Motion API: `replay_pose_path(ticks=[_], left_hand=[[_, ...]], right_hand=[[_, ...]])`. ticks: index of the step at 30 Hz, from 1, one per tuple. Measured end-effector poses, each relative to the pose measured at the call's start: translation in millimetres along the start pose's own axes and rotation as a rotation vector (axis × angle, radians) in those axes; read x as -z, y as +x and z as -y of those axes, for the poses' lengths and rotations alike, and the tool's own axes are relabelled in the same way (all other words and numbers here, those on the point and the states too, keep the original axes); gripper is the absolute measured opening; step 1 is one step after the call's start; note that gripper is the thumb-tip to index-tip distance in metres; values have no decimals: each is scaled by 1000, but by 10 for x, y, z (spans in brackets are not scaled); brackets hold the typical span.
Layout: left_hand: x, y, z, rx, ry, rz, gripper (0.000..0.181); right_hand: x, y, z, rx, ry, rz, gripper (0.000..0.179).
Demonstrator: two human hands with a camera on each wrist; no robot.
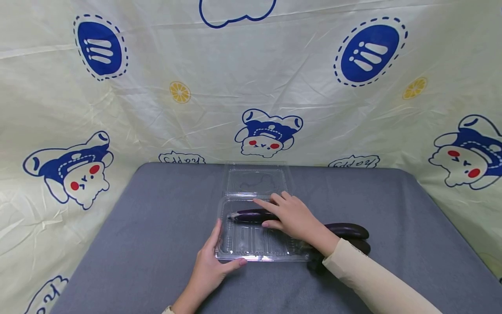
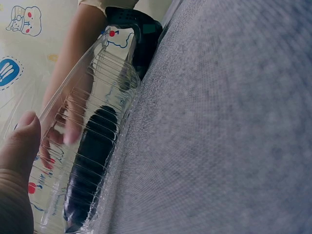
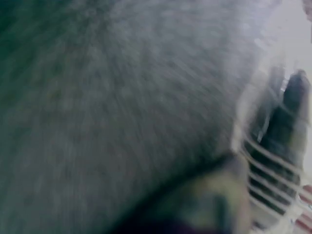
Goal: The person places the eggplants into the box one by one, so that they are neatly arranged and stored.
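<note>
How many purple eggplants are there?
3, I think. One eggplant lies in the clear box under the right hand. Two more eggplants lie stacked on the grey table beside the box; the lower one is mostly hidden.

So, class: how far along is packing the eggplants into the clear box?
Done: the clear box lies open. In hand: the right hand sets one eggplant inside while the left hand steadies the box's corner. Left: two eggplants on the grey cloth, and the lid unclosed.
</note>
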State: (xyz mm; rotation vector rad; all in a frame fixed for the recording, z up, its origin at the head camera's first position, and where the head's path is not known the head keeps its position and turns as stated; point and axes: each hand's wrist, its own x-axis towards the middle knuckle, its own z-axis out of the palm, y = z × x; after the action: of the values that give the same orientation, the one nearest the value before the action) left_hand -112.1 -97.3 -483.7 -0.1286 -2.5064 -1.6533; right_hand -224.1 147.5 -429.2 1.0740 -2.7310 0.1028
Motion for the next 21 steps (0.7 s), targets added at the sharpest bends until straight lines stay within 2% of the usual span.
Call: replay_pose_path(ticks=[6,12,16,21], left_hand=[[-7,-3,13,-10,12,-8,119],[-9,-9,-2,-7,9,-18,118],[-7,-13,-9,0,16,-17,118],[-6,-13,-12,-1,20,-12,119]], right_hand=[[146,-140,-125,-74,40,-25,61],[320,-359,-277,-167,86,14,62],[347,-524,-422,-168,90,36,61],[324,-718,-591,-131,75,59,54]])
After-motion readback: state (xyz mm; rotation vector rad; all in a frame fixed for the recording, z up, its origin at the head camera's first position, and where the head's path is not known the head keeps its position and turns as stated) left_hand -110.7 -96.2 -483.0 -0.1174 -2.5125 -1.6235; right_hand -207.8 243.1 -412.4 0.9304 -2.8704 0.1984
